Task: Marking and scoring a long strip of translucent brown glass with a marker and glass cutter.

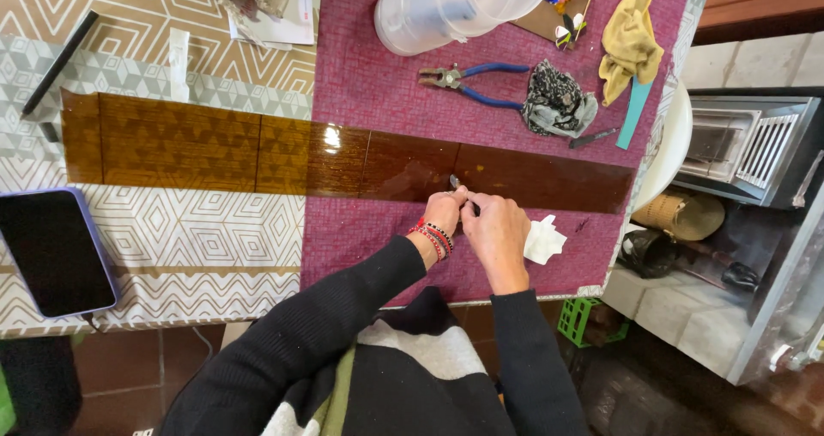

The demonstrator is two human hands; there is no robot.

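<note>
While both hands, left hand point(443, 213) and right hand point(496, 233), grip clamped on a small cutter point(455, 181), the amber glass strip point(257, 154) runs left-right.

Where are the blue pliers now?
In the head view, the pliers lie on the purple mat, beyond the amber glass strip, below the clear plastic tub and left of a patterned rag.

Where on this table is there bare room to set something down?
Bare: patterned cloth between amber glass strip and phone; purple mat left of the pliers. Crowded: the far right around the rags and plastic tub.
</note>
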